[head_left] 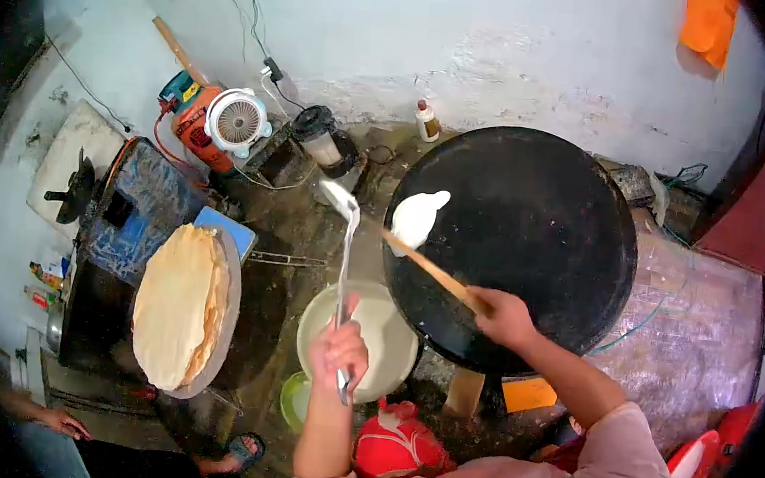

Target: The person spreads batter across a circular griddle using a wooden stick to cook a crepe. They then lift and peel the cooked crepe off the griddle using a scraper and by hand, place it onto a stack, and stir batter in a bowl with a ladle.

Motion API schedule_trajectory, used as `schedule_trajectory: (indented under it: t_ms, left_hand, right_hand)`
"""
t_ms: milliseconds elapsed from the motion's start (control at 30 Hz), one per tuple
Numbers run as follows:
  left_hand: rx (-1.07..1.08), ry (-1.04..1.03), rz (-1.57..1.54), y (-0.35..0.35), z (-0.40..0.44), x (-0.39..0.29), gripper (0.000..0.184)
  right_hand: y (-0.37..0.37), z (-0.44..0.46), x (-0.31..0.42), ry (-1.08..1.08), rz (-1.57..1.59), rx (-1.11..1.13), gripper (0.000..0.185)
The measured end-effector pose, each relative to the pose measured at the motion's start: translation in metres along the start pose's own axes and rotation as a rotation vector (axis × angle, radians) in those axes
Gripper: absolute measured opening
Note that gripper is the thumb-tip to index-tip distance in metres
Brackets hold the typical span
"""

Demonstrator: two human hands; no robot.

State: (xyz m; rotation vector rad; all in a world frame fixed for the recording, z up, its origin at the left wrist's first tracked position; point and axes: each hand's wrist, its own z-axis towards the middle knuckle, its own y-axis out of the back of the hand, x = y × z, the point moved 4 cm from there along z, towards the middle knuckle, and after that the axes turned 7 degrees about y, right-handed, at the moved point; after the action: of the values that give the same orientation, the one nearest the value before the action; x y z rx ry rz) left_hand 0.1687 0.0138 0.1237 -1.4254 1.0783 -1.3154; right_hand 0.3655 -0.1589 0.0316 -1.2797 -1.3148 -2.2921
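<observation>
My left hand [340, 351] is wrapped round the handle of a metal ladle [345, 263], raised above the edge of a large pale basin [391, 357]. My right hand [504, 319] grips a wooden stick [434, 272] that slants over the big round black griddle [526, 241]. White batter [414, 220] lies in a small patch at the griddle's left side, close to the stick's far end. The ladle's bowl is coated with white and hangs left of the griddle.
A stack of thin flatbreads [177, 308] stands at the left. Beyond it are a blue drum [146, 211], a fan [239, 123], a red gas cylinder [195, 130] and a blender [322, 144]. A green bowl [295, 400] sits below the basin. Another person's hand [65, 423] shows at lower left.
</observation>
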Motion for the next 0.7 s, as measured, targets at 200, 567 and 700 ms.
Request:
schedule_trajectory:
  t_ms: [200, 567, 700]
  left_hand:
    - [-0.130, -0.124, 0.006, 0.056, -0.064, -0.008, 0.043]
    - [-0.307, -0.173, -0.126, 0.124, -0.115, -0.021, 0.039]
    - [-0.286, -0.181, -0.108, 0.124, -0.110, -0.016, 0.038]
  right_hand:
    - [0.027, 0.033, -0.005, 0.071, -0.397, -0.208, 0.040]
    - [0.010, 0.010, -0.020, 0.007, -0.303, -0.165, 0.030]
    - [0.046, 0.038, -0.029, 0.002, -0.743, -0.183, 0.032]
